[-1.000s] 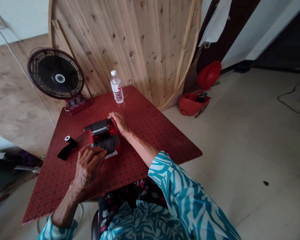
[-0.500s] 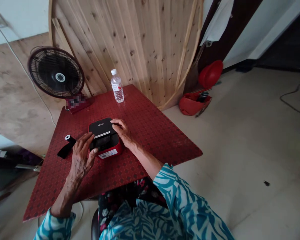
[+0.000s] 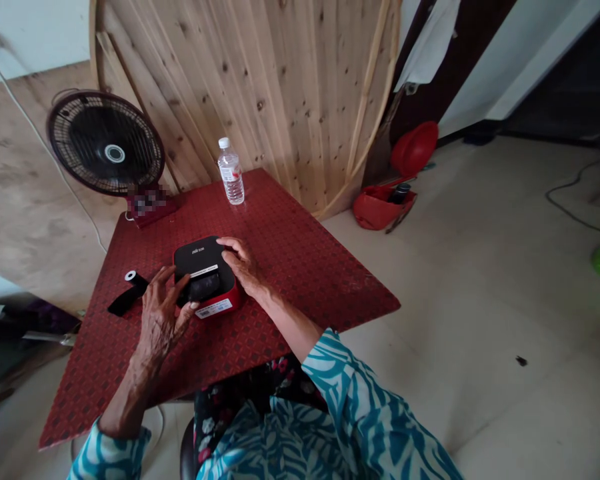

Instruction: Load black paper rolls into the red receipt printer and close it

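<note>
A small red-and-black device (image 3: 195, 254), boxy and printer-like, sits on the red patterned table with a white label on its front. Its front part shows a recess with a shiny black flap (image 3: 205, 287) at it. My left hand (image 3: 161, 303) is at the flap's left end, fingers curved over it and thumb at the front edge; its exact grip is partly hidden. On the back right corner and side of the device, my right hand (image 3: 245, 268) rests with bent fingers, holding it. Left of the device lies a black roll (image 3: 136, 279) with a white end and a loose black strip.
A fan (image 3: 113, 153) stands at the table's back left. Near the back edge is a clear plastic bottle (image 3: 231, 175). A round wooden board (image 3: 260, 87) leans behind the red table (image 3: 300, 267). Red containers (image 3: 380, 207) stand on the floor to the right.
The left hand has moved slightly at the device's front, and the black flap in the recess shows more plainly. The right hand stays on the device. The whole view has shifted a little left.
</note>
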### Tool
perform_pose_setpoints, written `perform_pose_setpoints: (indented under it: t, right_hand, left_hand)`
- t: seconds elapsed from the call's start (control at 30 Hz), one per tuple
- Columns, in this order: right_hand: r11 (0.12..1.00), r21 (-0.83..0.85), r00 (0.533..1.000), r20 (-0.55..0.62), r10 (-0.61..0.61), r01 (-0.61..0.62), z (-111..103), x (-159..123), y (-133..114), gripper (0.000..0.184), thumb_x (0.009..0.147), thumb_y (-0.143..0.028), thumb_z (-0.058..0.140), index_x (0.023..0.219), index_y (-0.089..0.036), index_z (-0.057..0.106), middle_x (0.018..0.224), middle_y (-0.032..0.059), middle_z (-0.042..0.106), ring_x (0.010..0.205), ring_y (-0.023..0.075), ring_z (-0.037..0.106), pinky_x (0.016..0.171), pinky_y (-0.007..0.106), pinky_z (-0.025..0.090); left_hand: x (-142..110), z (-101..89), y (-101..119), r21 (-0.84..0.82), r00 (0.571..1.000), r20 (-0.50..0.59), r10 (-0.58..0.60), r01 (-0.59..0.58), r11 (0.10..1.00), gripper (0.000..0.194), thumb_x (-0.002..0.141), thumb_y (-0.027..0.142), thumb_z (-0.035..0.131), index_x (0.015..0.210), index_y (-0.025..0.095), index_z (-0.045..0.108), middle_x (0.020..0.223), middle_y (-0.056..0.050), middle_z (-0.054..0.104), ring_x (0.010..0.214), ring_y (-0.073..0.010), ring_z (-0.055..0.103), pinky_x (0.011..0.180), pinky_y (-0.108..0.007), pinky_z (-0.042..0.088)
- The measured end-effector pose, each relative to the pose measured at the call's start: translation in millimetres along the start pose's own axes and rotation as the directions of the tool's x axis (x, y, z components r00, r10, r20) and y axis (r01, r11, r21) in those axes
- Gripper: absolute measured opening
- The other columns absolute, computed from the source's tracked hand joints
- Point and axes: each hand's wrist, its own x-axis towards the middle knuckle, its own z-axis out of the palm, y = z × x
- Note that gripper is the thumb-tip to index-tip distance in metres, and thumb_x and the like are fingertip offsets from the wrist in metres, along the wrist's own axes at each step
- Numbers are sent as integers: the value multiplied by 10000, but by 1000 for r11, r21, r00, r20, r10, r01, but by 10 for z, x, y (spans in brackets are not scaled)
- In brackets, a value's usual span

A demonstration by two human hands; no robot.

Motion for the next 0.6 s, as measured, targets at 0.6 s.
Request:
perform_pose_setpoints:
  t: [0.6]
  right_hand:
    - [961, 197, 976, -52, 210, -196, 10, -105, 443, 375, 861, -482, 536, 1180, -304, 622, 1255, 9, 664, 1186, 204, 591, 1034, 378, 439]
  left_hand:
    - [250, 159, -129, -798, 666, 347, -661, 580, 165, 616, 698, 410, 752, 1259, 192, 617, 1145, -92, 723, 1000, -267, 690, 798, -329, 540]
